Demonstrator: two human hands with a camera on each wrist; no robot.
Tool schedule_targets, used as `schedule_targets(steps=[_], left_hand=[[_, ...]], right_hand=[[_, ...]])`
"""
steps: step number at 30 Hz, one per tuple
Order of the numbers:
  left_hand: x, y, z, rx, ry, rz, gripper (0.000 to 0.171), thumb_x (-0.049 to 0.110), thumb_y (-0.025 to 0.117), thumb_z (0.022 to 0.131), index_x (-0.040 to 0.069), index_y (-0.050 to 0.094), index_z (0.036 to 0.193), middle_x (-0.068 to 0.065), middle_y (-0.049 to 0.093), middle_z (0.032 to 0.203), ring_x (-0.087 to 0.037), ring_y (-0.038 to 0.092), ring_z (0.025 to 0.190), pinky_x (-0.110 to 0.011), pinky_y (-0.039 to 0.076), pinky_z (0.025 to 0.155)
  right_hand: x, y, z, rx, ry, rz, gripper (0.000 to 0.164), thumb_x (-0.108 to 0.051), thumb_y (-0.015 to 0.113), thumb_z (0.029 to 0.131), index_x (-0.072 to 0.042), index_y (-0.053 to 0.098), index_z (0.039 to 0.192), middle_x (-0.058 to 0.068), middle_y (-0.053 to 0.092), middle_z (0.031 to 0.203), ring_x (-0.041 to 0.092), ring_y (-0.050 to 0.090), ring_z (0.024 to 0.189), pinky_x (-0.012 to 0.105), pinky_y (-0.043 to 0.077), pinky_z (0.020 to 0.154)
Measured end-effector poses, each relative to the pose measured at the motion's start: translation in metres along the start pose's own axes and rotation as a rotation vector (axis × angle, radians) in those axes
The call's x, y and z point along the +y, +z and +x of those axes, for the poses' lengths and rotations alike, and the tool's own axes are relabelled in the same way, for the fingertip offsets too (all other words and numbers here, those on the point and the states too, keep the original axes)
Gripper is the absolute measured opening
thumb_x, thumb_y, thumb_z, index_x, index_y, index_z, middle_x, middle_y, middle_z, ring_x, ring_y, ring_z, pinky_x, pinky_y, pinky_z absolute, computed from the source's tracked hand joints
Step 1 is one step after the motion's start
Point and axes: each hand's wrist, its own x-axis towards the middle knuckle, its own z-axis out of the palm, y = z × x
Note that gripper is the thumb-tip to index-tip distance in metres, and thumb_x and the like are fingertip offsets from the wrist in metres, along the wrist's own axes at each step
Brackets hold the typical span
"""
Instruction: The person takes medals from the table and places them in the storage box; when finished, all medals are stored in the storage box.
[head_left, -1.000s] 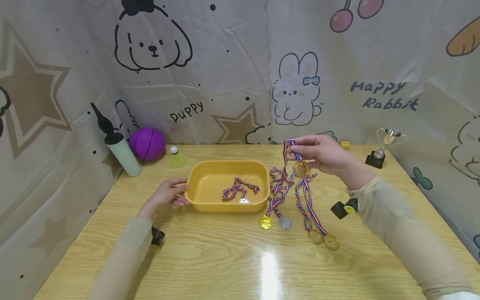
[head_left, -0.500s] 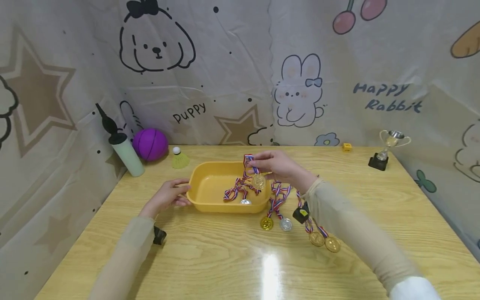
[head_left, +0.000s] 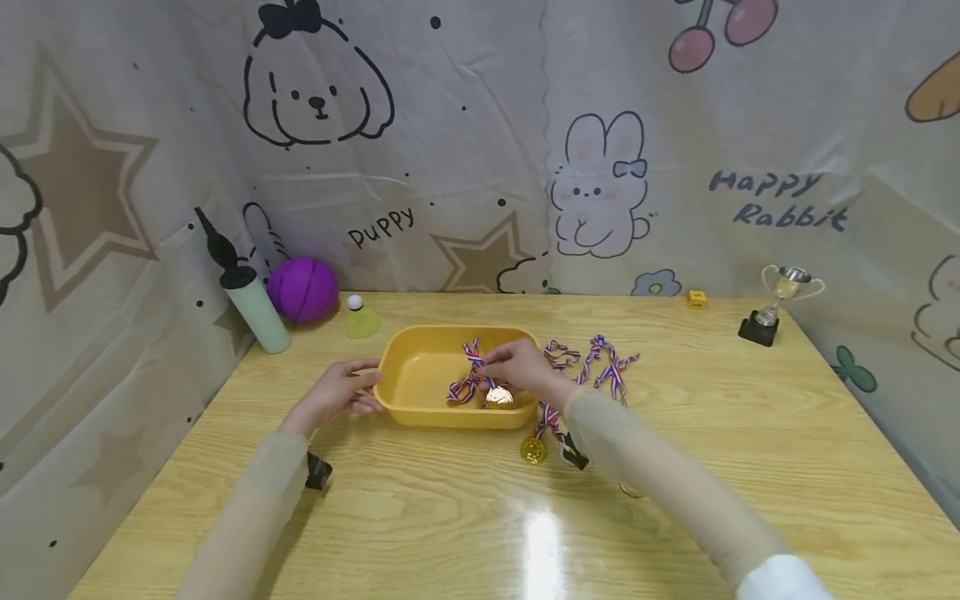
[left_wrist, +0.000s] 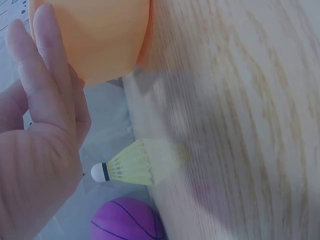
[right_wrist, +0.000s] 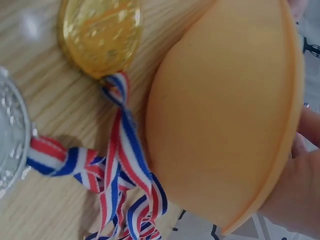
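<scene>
My left hand (head_left: 337, 392) rests against the left end of the yellow plastic basin (head_left: 420, 415); in the left wrist view its visible fingers (left_wrist: 45, 65) lie fairly straight beside the wall. Inside the basin, toward its right side, my right hand (head_left: 521, 367) pinches the striped ribbon of a gold medal (head_left: 498, 397), which hangs low near the front wall. Tangled red, white and blue ribbon (head_left: 461, 390) lies in the basin. Just right of it, a gold medal (head_left: 533, 450) and a silver medal (right_wrist: 10, 132) lie on the table. My right sleeve covers other medals.
A purple ball (head_left: 303, 289), a yellow shuttlecock (head_left: 362, 318) and a pale green hand pump (head_left: 257, 310) stand at the back left. A small trophy (head_left: 772, 304) and a yellow cube (head_left: 697, 298) are at the back right. Ribbons (head_left: 611, 367) lie right of the basin.
My right hand has carried the gold medal leftward from above the table, over the basin's right side, and down into it. The left hand stays at the basin's left end.
</scene>
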Motion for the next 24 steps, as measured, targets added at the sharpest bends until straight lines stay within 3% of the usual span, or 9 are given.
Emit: schedule_targets(steps=[5, 10, 24], left_hand=[[0.002, 0.0, -0.001, -0.003, -0.003, -0.008, 0.055, 0.016, 0.045, 0.103, -0.004, 0.023, 0.149, -0.005, 0.066, 0.079, -0.01, 0.069, 0.063, -0.018, 0.058, 0.058], [0.002, -0.001, 0.0, -0.008, -0.008, -0.011, 0.056, 0.016, 0.046, 0.102, -0.003, 0.023, 0.149, -0.005, 0.065, 0.079, -0.01, 0.069, 0.063, -0.019, 0.058, 0.058], [-0.002, -0.002, 0.003, -0.006, -0.018, -0.016, 0.056, 0.017, 0.046, 0.102, -0.003, 0.024, 0.149, -0.003, 0.065, 0.075, -0.01, 0.069, 0.062, -0.019, 0.058, 0.058]], right_hand=[[-0.001, 0.005, 0.002, 0.034, -0.068, -0.218, 0.016, -0.012, 0.072, 0.086, -0.001, 0.072, 0.097, 0.006, 0.07, 0.086, 0.007, 0.049, 0.061, 0.016, 0.04, 0.049], [0.0, 0.009, 0.005, 0.059, -0.096, -0.341, 0.01, -0.011, 0.073, 0.085, -0.003, 0.074, 0.09, 0.005, 0.071, 0.085, 0.008, 0.051, 0.065, 0.015, 0.04, 0.053], [0.008, 0.018, 0.012, 0.136, -0.135, -0.494, 0.005, -0.009, 0.075, 0.082, -0.005, 0.073, 0.084, 0.004, 0.071, 0.082, 0.012, 0.058, 0.073, 0.022, 0.048, 0.066]])
